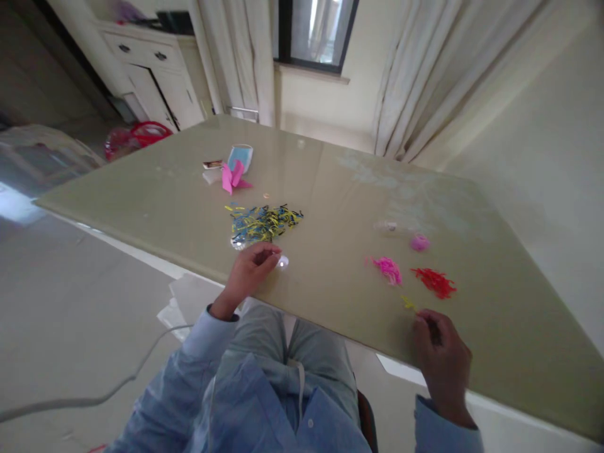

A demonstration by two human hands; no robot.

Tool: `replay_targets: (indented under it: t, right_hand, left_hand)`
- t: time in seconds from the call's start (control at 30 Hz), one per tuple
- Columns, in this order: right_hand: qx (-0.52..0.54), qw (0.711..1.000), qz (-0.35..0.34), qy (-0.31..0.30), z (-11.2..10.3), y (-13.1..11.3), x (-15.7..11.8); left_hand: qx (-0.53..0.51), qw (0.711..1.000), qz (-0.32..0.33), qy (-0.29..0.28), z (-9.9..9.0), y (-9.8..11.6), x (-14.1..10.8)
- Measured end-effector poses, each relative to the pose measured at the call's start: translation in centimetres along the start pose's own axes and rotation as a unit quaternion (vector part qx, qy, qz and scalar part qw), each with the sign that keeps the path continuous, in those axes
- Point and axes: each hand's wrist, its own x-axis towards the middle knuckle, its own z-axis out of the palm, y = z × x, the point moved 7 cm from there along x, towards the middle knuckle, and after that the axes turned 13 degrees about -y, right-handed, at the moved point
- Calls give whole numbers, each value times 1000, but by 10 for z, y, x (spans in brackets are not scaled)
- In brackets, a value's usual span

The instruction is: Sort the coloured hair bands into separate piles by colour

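Near the front edge of the table, my left hand (253,269) is closed with thumb and fingers together; whatever is between them is too small to make out. Just beyond it lies a loose pile of small yellow, blue and black strips (267,221). A small shiny round spot (282,262) shows beside its fingertips. My right hand (443,346) is over the front right of the table, its fingertips pinched at some small yellow strips (408,304). Past that hand are a pink pile of strips (389,270) and a red pile of strips (435,282).
Farther back stand a pink folded paper (234,177), a blue face mask (240,157) and a small dark-and-white item (212,165). A purple-pink bundle (419,242) and a clear plastic piece (389,226) lie at the right. The table's front edge (325,328) is close to my lap.
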Motion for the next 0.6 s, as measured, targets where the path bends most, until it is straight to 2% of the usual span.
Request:
replay_targets:
  t: [0.17,0.27,0.37,0.47,0.6]
  right_hand:
    - [-32,998,23,-51,2,-2,3]
    - [-55,995,37,-73,4,-2,5]
    - [-73,992,58,-80,5,-1,6]
    - [-89,989,71,-94,8,2,8]
    - [-95,987,82,-103,10,6,10]
  left_hand:
    - [173,982,-30,66,-53,-3,3]
    - [268,960,-32,73,-73,0,4]
    - [321,946,-27,37,-75,1,6]
    - [349,937,-23,-8,-66,2,9]
    - [384,922,-29,-38,-52,3,14]
